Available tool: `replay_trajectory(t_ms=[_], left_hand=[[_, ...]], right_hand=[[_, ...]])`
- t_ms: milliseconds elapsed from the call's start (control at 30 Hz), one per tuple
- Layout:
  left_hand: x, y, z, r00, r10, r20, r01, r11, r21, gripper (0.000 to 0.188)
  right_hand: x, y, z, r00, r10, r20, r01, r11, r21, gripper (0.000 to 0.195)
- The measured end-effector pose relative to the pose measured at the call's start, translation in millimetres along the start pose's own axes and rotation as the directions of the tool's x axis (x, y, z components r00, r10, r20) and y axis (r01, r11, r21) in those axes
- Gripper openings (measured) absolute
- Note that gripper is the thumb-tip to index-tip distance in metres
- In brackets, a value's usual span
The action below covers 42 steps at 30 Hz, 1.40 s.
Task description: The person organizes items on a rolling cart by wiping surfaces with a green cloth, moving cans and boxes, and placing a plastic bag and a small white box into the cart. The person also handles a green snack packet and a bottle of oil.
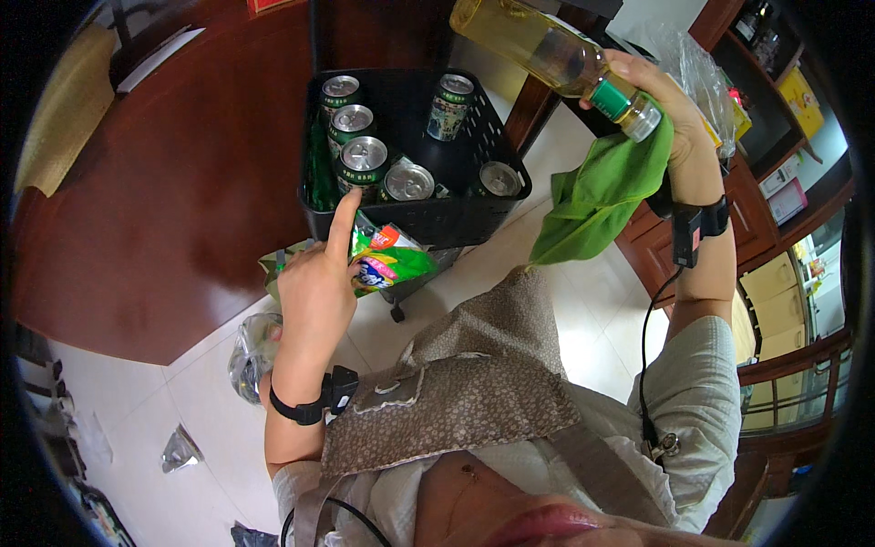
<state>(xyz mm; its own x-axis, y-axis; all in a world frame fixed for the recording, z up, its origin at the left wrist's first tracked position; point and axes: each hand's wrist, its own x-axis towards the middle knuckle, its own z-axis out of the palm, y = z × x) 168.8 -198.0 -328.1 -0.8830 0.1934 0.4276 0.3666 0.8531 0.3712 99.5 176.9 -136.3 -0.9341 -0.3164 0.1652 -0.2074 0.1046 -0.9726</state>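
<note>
My right hand (646,96) grips a clear glass bottle (533,48) of yellowish liquid near its neck, tilted with the cap end toward me. A green cloth (601,198) hangs from the same hand, beside the bottle cap. In my left hand (318,287) is a colourful green plastic packet (389,263). The index finger of that hand is stretched out toward a drink can (363,154), at its near side; whether it touches cannot be told. This can stands in a black plastic basket (472,212) with several others, among them a can (451,106) at the back.
A dark red wooden table (178,205) spreads to the left of the basket. Clear plastic bags (254,355) are low beside the table. A caster (397,313) shows under the basket. Wooden shelves (772,130) holding boxes stand at the right, near a clear plastic wrapper (697,82).
</note>
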Motion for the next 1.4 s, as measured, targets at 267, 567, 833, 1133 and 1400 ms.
replay_trajectory(t_ms=[267, 567, 833, 1133, 1400], left_hand=[[-1.2, 0.7, 1.2, 1.0, -0.005, 0.007, 0.005, 1.0, 0.018, 0.094], [-1.7, 0.6, 1.5, 1.0, -0.027, 0.01, 0.026, 0.998, 0.052, 0.094], [-2.7, 0.7, 4.8, 1.0, -0.022, 0.002, 0.022, 0.996, 0.083, 0.094], [-3.4, 1.4, -0.4, 0.998, -0.053, 0.042, 0.051, 0.997, 0.059, 0.094], [-3.0, -3.2, 0.7, 1.0, 0.016, -0.008, -0.015, 0.995, 0.098, 0.096]], right_hand=[[33.3, -3.3, -4.3, 0.998, 0.051, -0.038, -0.063, 0.88, -0.471, 0.041], [90.2, -6.3, 74.9, 0.846, 0.262, 0.464, 0.454, 0.102, -0.885, 0.043], [107.3, 32.4, 104.3, 0.852, 0.188, 0.489, 0.517, -0.448, -0.73, 0.035], [88.5, 41.3, 35.9, 0.884, -0.03, 0.466, 0.455, -0.172, -0.874, 0.043], [10.0, -16.9, 27.4, 0.882, -0.419, 0.218, 0.319, 0.189, -0.929, 0.04]])
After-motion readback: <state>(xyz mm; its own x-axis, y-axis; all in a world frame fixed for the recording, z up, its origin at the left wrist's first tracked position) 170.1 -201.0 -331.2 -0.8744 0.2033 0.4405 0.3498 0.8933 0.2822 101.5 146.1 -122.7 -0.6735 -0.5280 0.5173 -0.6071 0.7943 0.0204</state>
